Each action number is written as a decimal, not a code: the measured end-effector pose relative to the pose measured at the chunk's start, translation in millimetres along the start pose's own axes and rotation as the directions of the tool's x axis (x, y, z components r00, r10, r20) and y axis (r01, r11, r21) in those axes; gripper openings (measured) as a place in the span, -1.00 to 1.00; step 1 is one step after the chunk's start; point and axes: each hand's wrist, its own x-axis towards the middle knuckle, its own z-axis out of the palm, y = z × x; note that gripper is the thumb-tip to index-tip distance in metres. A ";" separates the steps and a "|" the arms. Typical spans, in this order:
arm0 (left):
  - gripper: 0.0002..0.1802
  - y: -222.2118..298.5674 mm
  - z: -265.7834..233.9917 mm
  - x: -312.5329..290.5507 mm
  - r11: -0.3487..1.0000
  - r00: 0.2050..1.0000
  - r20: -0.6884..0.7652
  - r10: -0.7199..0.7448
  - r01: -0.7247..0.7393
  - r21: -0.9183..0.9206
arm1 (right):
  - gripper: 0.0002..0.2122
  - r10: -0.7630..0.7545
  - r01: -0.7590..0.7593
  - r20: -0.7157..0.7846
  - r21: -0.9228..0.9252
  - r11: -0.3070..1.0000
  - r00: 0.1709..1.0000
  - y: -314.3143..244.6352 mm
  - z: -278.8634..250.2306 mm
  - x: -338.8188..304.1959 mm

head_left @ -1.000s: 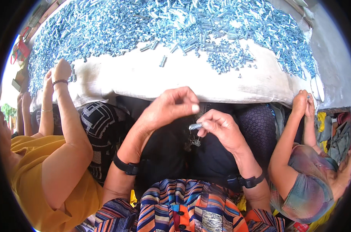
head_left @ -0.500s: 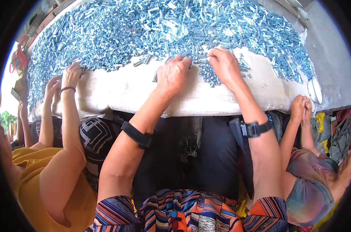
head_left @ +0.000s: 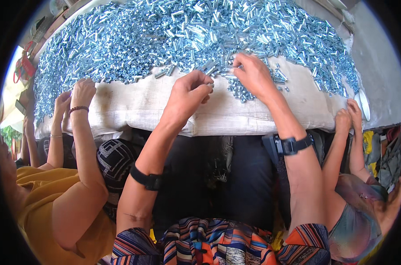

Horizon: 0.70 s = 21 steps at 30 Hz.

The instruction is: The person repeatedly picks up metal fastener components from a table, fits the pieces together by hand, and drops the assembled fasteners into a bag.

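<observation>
A wide heap of small shiny metal tubes (head_left: 196, 33), bluish silver, covers the far part of the pale cloth in front of me. My left hand (head_left: 187, 95) is raised over the cloth's near strip, its thumb and fingers pinching a short metal tube (head_left: 210, 85). At the heap's near edge is my right hand (head_left: 255, 76), thumb and forefinger a little apart, with nothing visible between them. Just below its fingers lies a small cluster of short metal pieces (head_left: 240, 92), separate from the main heap.
The pale woven cloth (head_left: 143, 104) hangs over the near edge above my knees. A person in a mustard top (head_left: 63, 212) works at my left; another in a multicoloured top (head_left: 355, 216) sits at my right. A white dish (head_left: 364, 105) stands by the right edge.
My left hand has drawn back from the heap toward me and turned, a metal tube in its fingers. My right hand stays near the same spot, its thumb and forefinger now apart.
</observation>
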 end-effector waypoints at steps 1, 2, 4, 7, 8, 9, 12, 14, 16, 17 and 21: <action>-0.86 0.9 -0.4 -6.1 0.992 1.000 0.011 -0.025 0.026 -0.122 | -0.88 0.127 -0.130 0.031 0.141 0.981 0.991 -5.1 -4.6 -9.1; -0.87 0.8 -1.4 -11.2 0.983 0.999 0.021 -0.038 0.041 -0.179 | -0.88 0.194 -0.199 0.047 0.340 0.919 0.980 -12.0 -5.9 -17.5; -0.87 2.7 -2.3 -20.0 0.980 0.999 0.031 -0.034 0.039 -0.197 | -0.88 0.219 -0.216 0.038 0.387 0.896 0.975 -19.4 -10.3 -30.7; -0.88 1.3 -1.0 -28.8 0.971 0.999 0.027 -0.043 0.048 -0.232 | -0.91 0.274 -0.264 0.058 0.509 0.819 0.960 -24.9 -11.8 -42.6; -0.89 1.1 -0.7 -31.4 0.967 0.998 0.017 -0.055 0.057 -0.249 | -0.93 0.303 -0.306 0.116 0.633 0.711 0.946 -26.6 -13.4 -49.1; -0.89 1.2 -0.7 -34.7 0.967 0.998 0.012 -0.057 0.058 -0.249 | -0.95 0.321 -0.346 0.184 0.737 0.580 0.929 -32.9 -15.5 -55.0; -0.89 3.7 2.2 -44.5 0.924 0.998 0.039 -0.047 0.059 -0.377 | -0.94 0.279 -0.350 0.241 0.816 0.460 0.930 -52.2 -25.0 -72.8; -0.89 6.8 5.1 -52.5 0.886 0.994 0.100 -0.054 0.094 -0.454 | -0.93 0.236 -0.335 0.253 0.832 0.442 0.938 -64.9 -30.0 -83.7; -0.86 9.5 8.8 -61.7 0.864 0.990 0.138 -0.039 0.103 -0.494 | -0.93 0.177 -0.316 0.265 0.852 0.417 0.948 -76.8 -35.6 -93.6; -0.83 10.2 9.9 -66.3 0.840 0.985 0.173 -0.020 0.111 -0.531 | -0.93 0.179 -0.319 0.267 0.852 0.416 0.947 -79.9 -35.3 -98.4; -0.84 6.2 10.7 -76.1 0.829 0.980 0.201 -0.015 0.124 -0.545 | -0.97 0.184 -0.304 0.255 0.893 0.331 0.949 -85.7 -33.7 -112.6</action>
